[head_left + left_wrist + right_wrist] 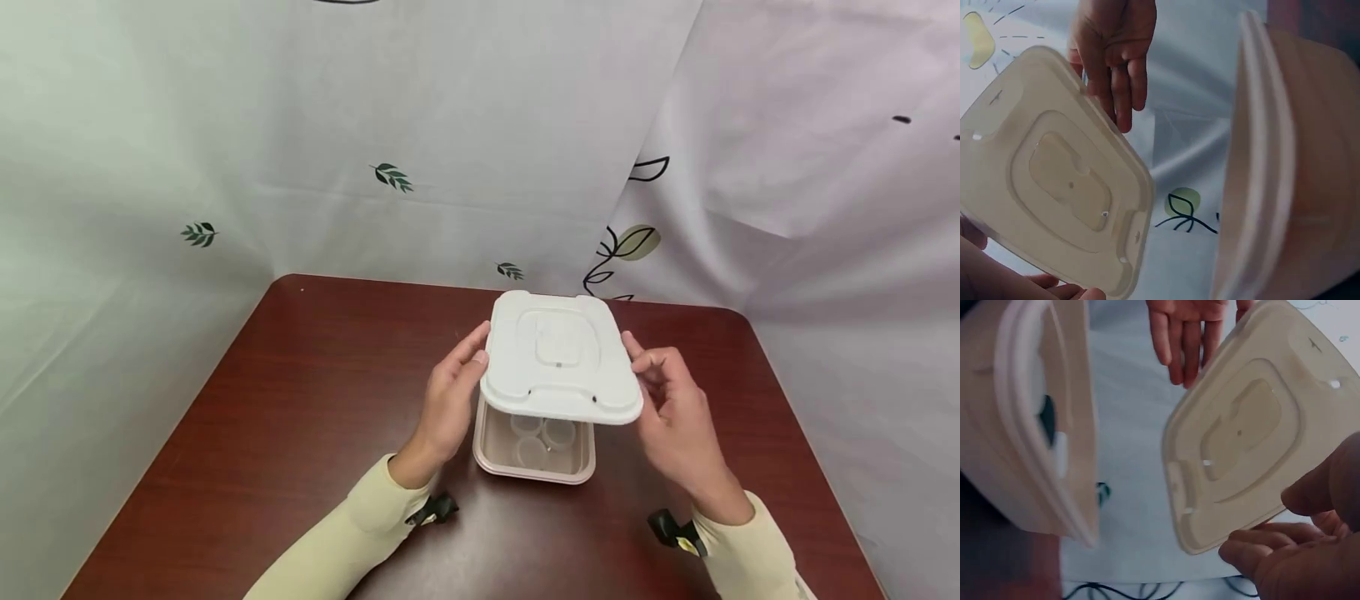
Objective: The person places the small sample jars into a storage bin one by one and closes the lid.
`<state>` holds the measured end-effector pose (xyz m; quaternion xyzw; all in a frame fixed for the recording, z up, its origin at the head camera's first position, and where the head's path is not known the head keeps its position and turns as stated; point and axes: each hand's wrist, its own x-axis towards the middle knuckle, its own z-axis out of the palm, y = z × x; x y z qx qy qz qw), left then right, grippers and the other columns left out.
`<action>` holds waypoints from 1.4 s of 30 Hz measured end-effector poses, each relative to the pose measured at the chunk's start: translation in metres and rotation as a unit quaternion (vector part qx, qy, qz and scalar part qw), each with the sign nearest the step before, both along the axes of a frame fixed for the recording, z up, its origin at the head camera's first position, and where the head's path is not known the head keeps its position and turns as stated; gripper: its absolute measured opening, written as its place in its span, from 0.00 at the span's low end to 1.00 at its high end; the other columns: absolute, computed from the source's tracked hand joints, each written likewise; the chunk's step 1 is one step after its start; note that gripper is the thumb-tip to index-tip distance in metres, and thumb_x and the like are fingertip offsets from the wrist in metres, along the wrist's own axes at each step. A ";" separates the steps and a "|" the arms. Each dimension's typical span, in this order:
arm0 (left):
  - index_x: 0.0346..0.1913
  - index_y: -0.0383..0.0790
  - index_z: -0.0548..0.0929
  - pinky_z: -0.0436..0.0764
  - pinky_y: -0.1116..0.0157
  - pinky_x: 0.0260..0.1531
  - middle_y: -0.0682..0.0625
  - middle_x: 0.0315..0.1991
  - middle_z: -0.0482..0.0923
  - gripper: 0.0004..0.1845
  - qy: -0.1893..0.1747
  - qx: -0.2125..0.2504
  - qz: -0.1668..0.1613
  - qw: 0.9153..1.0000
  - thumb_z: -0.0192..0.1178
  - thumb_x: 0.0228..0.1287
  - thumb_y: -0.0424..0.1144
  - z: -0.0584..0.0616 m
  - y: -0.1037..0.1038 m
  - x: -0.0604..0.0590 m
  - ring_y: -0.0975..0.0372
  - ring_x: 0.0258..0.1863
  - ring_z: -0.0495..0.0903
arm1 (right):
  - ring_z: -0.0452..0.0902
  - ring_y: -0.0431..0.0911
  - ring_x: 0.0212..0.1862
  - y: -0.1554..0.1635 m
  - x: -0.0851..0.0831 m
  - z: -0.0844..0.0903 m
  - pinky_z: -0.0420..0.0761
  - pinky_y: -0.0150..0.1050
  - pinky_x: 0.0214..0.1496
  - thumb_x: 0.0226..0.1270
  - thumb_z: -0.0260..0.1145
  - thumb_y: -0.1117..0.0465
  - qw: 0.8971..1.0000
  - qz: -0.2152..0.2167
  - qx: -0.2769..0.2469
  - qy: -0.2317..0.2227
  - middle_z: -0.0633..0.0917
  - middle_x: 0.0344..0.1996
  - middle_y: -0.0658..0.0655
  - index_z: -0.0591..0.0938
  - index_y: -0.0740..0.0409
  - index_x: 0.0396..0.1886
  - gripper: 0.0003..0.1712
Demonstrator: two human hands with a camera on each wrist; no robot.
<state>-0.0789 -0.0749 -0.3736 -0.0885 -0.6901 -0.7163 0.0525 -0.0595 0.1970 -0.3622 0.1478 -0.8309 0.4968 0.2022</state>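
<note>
A white plastic lid [510,358], roughly square with rounded corners, is held tilted above a beige plastic container [534,476]. My left hand [444,407] holds its left edge, thumb near the rim. On the opposite edge, my right hand [681,425] pinches the lid between thumb and fingers. The lid's ridged underside [1241,506] faces the right wrist camera. Below, the container stands on the table, its front part uncovered. Several round, translucent pieces [531,453] lie inside it; the lid hides the container's back part.
The dark reddish-brown table [322,400] extends around the container on both sides. A pale fabric backdrop [480,125] with leaf prints hangs behind and beside the table. Each wrist carries a small black camera, the left one [442,507] close to the container.
</note>
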 end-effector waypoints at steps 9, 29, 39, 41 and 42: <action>0.81 0.44 0.63 0.56 0.54 0.83 0.59 0.83 0.56 0.28 -0.021 -0.173 -0.022 0.984 0.48 0.84 0.40 -0.033 -0.005 0.012 0.64 0.84 0.55 | 0.71 0.37 0.76 -0.003 0.016 -0.042 0.71 0.19 0.67 0.86 0.51 0.66 0.993 0.033 -0.044 -0.104 0.74 0.76 0.64 0.72 0.64 0.76 0.24; 0.80 0.38 0.63 0.56 0.50 0.83 0.50 0.84 0.55 0.32 -0.028 -0.239 -0.010 0.971 0.56 0.80 0.44 -0.067 -0.008 0.024 0.53 0.85 0.52 | 0.68 0.55 0.77 -0.016 0.027 -0.079 0.66 0.16 0.66 0.73 0.71 0.64 0.986 0.025 0.036 -0.161 0.69 0.79 0.61 0.67 0.62 0.80 0.40; 0.81 0.36 0.59 0.56 0.48 0.82 0.46 0.85 0.53 0.34 -0.026 -0.246 -0.017 0.969 0.56 0.80 0.42 -0.069 -0.007 0.027 0.50 0.85 0.51 | 0.69 0.48 0.76 -0.017 0.030 -0.081 0.65 0.14 0.65 0.72 0.72 0.63 0.987 0.014 0.053 -0.150 0.70 0.79 0.61 0.68 0.61 0.80 0.40; 0.82 0.36 0.58 0.56 0.47 0.82 0.44 0.85 0.52 0.34 -0.026 -0.246 -0.018 0.969 0.55 0.80 0.42 -0.070 -0.005 0.027 0.50 0.85 0.51 | 0.68 0.43 0.75 -0.016 0.030 -0.081 0.65 0.14 0.65 0.72 0.72 0.63 0.988 0.010 0.053 -0.145 0.71 0.78 0.61 0.69 0.61 0.80 0.40; 0.82 0.36 0.58 0.56 0.48 0.82 0.44 0.85 0.52 0.34 -0.026 -0.247 -0.017 0.969 0.55 0.80 0.42 -0.070 -0.004 0.027 0.50 0.85 0.51 | 0.67 0.40 0.75 -0.016 0.031 -0.081 0.65 0.14 0.65 0.72 0.72 0.63 0.988 0.008 0.053 -0.142 0.71 0.78 0.61 0.69 0.61 0.80 0.40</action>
